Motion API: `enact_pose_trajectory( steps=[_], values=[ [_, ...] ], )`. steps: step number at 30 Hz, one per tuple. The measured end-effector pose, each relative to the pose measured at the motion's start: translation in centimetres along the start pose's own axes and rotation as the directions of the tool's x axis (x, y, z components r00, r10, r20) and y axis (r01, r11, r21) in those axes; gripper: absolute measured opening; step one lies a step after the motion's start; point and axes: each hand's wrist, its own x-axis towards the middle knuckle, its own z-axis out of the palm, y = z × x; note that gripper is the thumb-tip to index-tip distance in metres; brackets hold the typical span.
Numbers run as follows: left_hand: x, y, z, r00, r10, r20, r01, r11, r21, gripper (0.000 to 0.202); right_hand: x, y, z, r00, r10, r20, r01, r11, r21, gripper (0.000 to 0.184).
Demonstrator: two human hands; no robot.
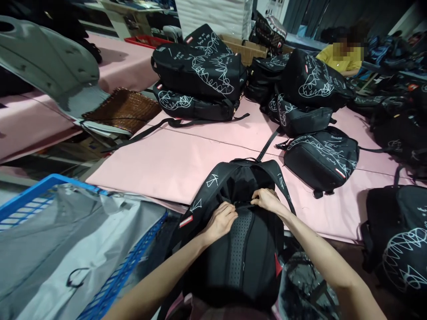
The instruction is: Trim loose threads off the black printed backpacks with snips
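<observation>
A black backpack (213, 262) with white scribbled marks on its straps leans against the table edge, its padded back panel facing up. My left hand (223, 221) is closed on the backpack near the top of that panel, at the left of the dotted strip. Across from it, my right hand (267, 200) pinches the bag's edge beside the right shoulder strap (283, 184). What exactly lies between the fingertips is too dark to make out, but both hands grip the bag's fabric. The left shoulder strap (203, 191) arches outside my left hand.
On the pink-covered table (160, 162) are stacked black backpacks (213, 71) and another backpack (322, 158) at right. A blue crate (50, 182) holds grey-white material at left. Behind it stands a grey chair (50, 66) with a woven basket (123, 109). A person in yellow (328, 58) sits far right.
</observation>
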Motion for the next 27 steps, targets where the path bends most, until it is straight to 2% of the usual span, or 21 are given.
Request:
enact_pose_trajectory(
  steps=[4,10,22,24,27],
  values=[
    [-0.2,0.0,-0.1,0.999,0.038,-0.001,-0.038,0.999,-0.006,0.015,0.9,-0.5,-0.6,0.996,0.009,0.084,-0.009,1.0,0.003,0.013],
    [-0.2,-0.6,0.2,1.0,0.016,-0.014,-0.016,1.0,-0.02,0.016,2.0,-1.3,-1.2,0.989,0.008,0.15,-0.008,1.0,-0.003,0.012],
    [-0.3,-1.5,1.0,0.991,0.019,-0.13,-0.025,0.999,-0.043,0.014,3.1,-2.4,0.7,0.987,0.025,0.161,-0.04,0.995,0.087,0.017],
    [-0.2,-1.5,0.9,0.988,0.019,-0.151,-0.025,0.999,-0.038,0.014,3.3,-2.5,1.0,0.988,0.026,0.152,-0.047,0.99,0.135,0.017],
    [-0.2,-1.5,0.9,0.984,0.015,-0.179,-0.021,0.999,-0.028,0.014,3.4,-2.1,1.0,0.997,0.047,0.068,-0.067,0.936,0.345,0.022]
  ],
)
